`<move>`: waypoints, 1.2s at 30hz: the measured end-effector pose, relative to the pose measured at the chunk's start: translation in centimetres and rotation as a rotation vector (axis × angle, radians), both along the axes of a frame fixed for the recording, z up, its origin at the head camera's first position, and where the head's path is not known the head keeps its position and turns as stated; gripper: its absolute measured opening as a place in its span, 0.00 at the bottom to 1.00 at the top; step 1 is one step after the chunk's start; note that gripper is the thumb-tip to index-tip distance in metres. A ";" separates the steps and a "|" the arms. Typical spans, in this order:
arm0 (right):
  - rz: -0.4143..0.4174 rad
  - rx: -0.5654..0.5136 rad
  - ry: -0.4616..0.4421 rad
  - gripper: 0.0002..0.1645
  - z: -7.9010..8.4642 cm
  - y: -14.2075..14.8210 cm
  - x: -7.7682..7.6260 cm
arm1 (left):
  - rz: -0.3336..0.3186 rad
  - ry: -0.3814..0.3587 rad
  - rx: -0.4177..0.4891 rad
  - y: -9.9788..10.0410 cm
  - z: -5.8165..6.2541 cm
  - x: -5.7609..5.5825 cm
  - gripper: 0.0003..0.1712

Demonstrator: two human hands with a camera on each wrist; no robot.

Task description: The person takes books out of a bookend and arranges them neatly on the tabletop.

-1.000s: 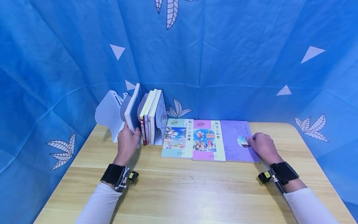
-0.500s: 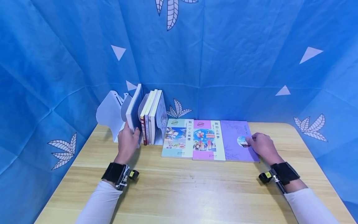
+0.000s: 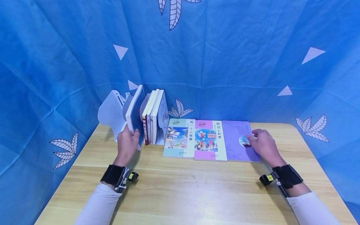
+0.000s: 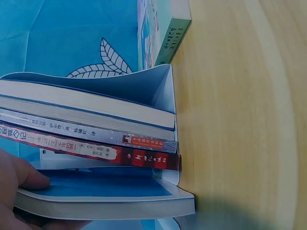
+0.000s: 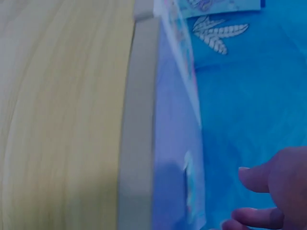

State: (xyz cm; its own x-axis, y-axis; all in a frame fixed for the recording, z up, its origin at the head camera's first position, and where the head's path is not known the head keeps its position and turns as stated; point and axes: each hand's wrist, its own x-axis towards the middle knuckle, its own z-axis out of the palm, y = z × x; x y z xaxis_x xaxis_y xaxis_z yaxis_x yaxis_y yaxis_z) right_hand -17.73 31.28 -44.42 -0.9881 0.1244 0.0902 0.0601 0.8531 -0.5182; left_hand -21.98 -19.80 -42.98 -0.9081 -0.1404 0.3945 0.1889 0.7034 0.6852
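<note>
My left hand (image 3: 127,143) grips a thick blue-covered book (image 3: 137,117) by its near edge, the thumb on the blue cover and the fingers on the far side. That book stands upright, leaning slightly, in a white bookend rack (image 3: 110,112); in the left wrist view its page edge juts out past the rack's base. At the right, my right hand (image 3: 263,145) hovers at the right edge of a purple book (image 3: 234,134) lying flat. In the right wrist view its thumb and fingers are spread apart, with nothing between them.
Several books (image 3: 152,117) stand upright in the rack beside the blue one, one with a red spine (image 4: 144,159). A green book (image 3: 178,140) and a pink book (image 3: 206,140) lie flat in a row with the purple one on the wooden table (image 3: 194,190). Blue curtains (image 3: 239,62) hang behind.
My left hand has drawn the blue book slightly toward me. My right hand's fingers have lifted a little off the purple book's edge; the flat books stay in place.
</note>
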 end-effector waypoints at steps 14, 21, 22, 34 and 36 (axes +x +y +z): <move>0.081 -0.086 0.041 0.33 1.9 -2.9 2.5 | 0.006 0.126 0.022 -0.9 1.3 3.7 0.22; 0.105 -0.102 0.073 0.32 2.6 -4.0 3.2 | 0.003 0.134 0.026 -1.2 2.6 5.8 0.27; 0.106 -0.105 0.074 0.32 2.7 -4.1 3.3 | 0.002 0.144 0.023 -1.2 2.7 6.1 0.27; 0.142 -0.151 0.063 0.33 3.1 -4.9 4.2 | -0.039 0.125 -0.033 -1.6 5.0 10.6 0.27; 0.150 -0.151 0.061 0.34 3.2 -5.1 4.4 | -0.048 0.109 -0.040 -1.5 5.2 11.2 0.28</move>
State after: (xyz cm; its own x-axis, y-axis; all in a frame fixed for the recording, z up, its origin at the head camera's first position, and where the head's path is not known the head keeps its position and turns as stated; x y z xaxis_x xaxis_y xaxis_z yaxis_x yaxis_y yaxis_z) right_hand -13.35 26.22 -41.21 -0.9898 -0.0065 0.1421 -0.0967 0.7629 -0.6393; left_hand -10.82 -21.27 -37.77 -0.8651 -0.0799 0.4952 0.2946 0.7180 0.6306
